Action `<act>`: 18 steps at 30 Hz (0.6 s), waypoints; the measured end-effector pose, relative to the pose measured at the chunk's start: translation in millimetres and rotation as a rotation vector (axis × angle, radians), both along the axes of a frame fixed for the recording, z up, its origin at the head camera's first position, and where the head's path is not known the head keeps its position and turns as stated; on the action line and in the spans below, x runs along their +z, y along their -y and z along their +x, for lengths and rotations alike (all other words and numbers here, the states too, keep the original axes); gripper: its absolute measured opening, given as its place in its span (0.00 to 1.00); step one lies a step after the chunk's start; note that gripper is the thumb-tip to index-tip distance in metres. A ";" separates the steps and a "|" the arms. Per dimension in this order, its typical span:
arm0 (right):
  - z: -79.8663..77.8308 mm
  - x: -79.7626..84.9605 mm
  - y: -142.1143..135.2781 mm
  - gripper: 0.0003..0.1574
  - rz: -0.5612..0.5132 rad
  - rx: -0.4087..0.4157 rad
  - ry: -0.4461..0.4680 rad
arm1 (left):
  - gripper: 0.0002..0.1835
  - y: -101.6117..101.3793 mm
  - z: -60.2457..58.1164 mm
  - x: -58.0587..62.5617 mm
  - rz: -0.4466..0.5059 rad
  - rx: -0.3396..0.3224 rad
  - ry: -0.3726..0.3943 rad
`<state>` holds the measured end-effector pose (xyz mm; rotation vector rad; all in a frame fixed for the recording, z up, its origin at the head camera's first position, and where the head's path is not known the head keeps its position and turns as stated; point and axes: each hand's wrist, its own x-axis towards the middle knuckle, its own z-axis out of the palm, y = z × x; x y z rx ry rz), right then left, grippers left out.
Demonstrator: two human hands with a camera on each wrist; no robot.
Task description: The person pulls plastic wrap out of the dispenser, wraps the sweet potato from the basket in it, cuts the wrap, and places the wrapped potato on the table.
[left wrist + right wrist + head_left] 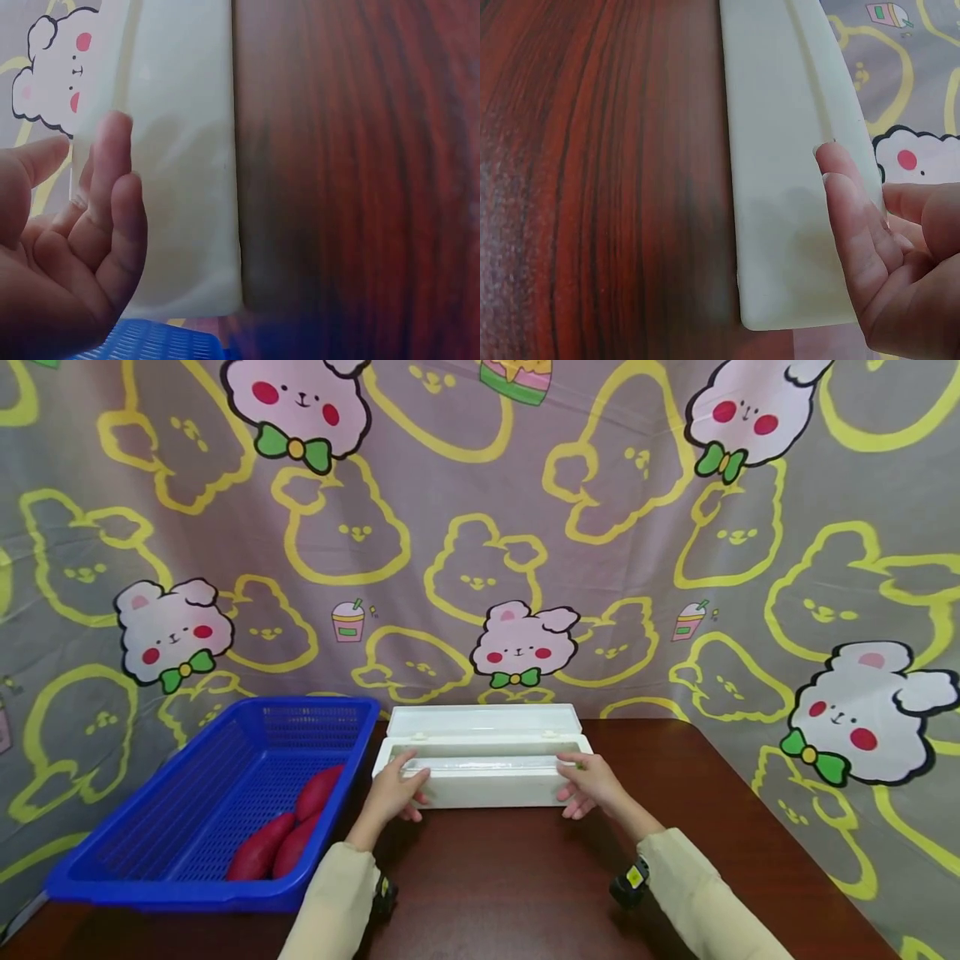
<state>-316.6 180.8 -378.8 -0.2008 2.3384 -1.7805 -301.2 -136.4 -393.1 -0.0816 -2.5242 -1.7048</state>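
A long white box (491,792) sits at the back of the table with its hinged lid (483,720) raised. Inside runs a shiny roll of what looks like clear film (487,764). My left hand (393,787) is at the box's left end, thumb and forefinger apart at the upper front edge, the other fingers loosely bent before the front wall (187,225). At the opposite end my right hand (588,783) mirrors it, its fingers (847,217) overlapping the front wall in the right wrist view. Both forefingers are partly hidden in the wrist views.
To the left stands a blue plastic basket (191,893) with perforated sides. Several red, elongated sweet potatoes (262,847) lie in its near right corner. The brown wooden table (510,885) extends in front of the box. A curtain with rabbit prints (480,485) hangs close behind.
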 end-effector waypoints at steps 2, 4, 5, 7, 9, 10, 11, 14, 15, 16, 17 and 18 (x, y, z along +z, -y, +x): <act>0.0 1.7 -0.5 0.28 -0.003 -0.004 0.010 | 0.31 1.8 -1.4 -1.2 0.012 -0.016 0.020; 0.1 3.7 -1.8 0.28 -0.010 -0.011 0.020 | 0.31 3.8 -2.6 -2.2 0.026 -0.030 0.042; 0.2 4.5 -2.6 0.28 -0.015 -0.017 0.024 | 0.30 4.6 -3.0 -2.5 0.032 -0.037 0.052; 0.6 6.4 -3.9 0.28 -0.018 -0.020 0.030 | 0.29 6.0 -3.3 -2.6 0.041 -0.051 0.067; 0.7 7.9 -4.9 0.27 -0.007 -0.022 0.036 | 0.28 7.0 -3.4 -2.0 0.053 -0.067 0.077; 0.7 8.4 -5.0 0.26 -0.001 -0.027 0.040 | 0.27 7.3 -3.5 -1.6 0.057 -0.071 0.085; 0.7 9.0 -5.0 0.25 0.007 -0.034 0.043 | 0.26 7.4 -3.6 -1.2 0.062 -0.074 0.095; -0.5 10.4 -5.0 0.22 0.049 -0.054 0.045 | 0.24 7.4 -4.4 0.4 0.081 -0.070 0.127; -1.1 10.7 -5.0 0.20 0.063 -0.061 0.044 | 0.23 7.0 -4.4 1.5 0.083 -0.068 0.133; -1.7 11.1 -4.9 0.20 0.074 -0.069 0.043 | 0.22 6.8 -4.5 2.4 0.088 -0.061 0.142; -2.3 11.6 -4.8 0.19 0.085 -0.071 0.038 | 0.21 6.5 -4.5 3.5 0.093 -0.055 0.148; -2.8 12.1 -4.9 0.18 0.094 -0.072 0.033 | 0.21 6.2 -4.4 4.7 0.098 -0.048 0.154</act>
